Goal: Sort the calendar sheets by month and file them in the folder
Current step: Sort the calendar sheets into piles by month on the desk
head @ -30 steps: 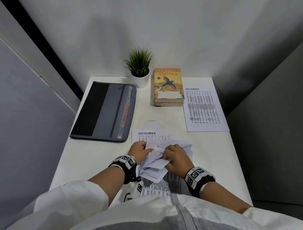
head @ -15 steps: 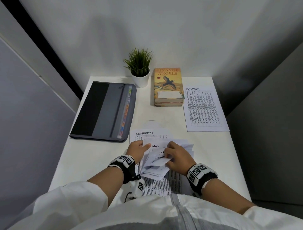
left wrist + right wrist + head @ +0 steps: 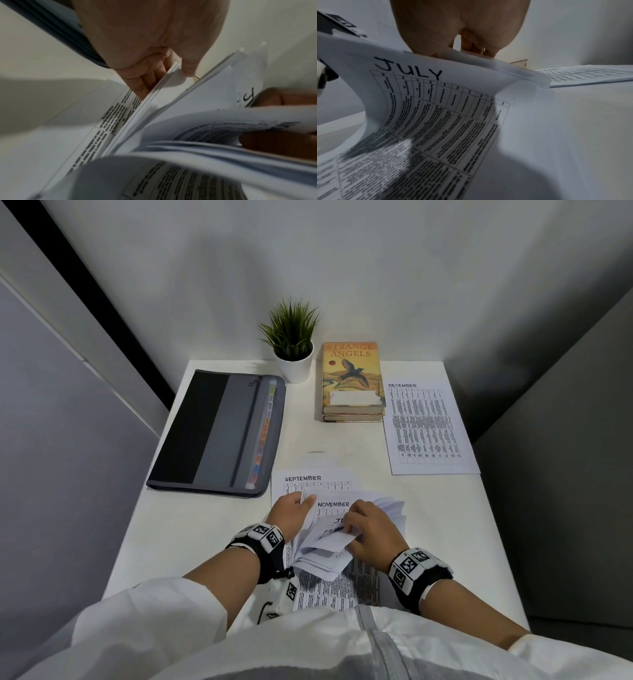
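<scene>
The stack of calendar sheets [image 3: 346, 529] sits near the counter's [image 3: 191, 535] front edge. The right hand [image 3: 368, 534] curls its fingers around bent-back pages, probably to read month headings, with NOVEMBER showing. The left hand [image 3: 291, 508] pinches a few sheet edges. The folder [image 3: 219, 429] lies closed at back left, and the DECEMBER sheet [image 3: 428, 426] is set apart at right. Grey walls surround the counter.

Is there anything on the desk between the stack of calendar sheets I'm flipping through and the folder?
Nothing visible. The sheets in your left hand and right hand sit just right of and nearer you than the folder, with only bare desk between. The folder looks closed.
</scene>
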